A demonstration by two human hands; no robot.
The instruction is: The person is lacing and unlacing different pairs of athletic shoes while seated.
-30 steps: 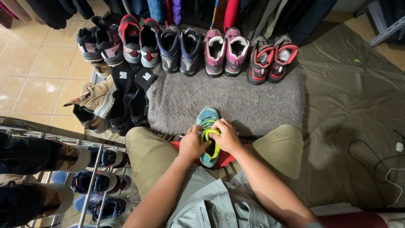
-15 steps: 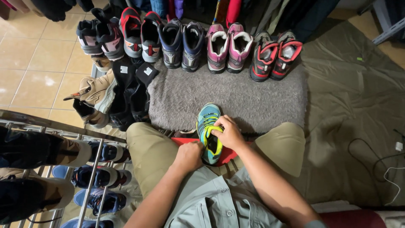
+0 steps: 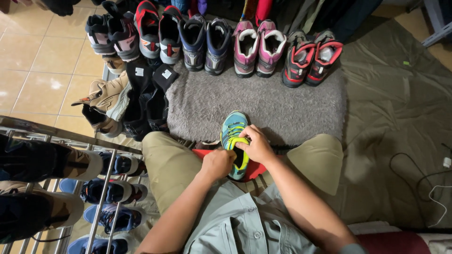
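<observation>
A: How many shoes are lined up along the grey shaggy mat [image 3: 263, 101]?

B: Ten are counted. One teal sneaker with yellow laces [image 3: 233, 136] is held between the knees, laces pinched by the left hand [image 3: 217, 163] and right hand [image 3: 256, 146]; its heel is hidden.

Shoe [image 3: 234, 136] on rug [image 3: 263, 101]; shoe row [image 3: 212, 40] behind; rack [image 3: 70, 188] left
</observation>
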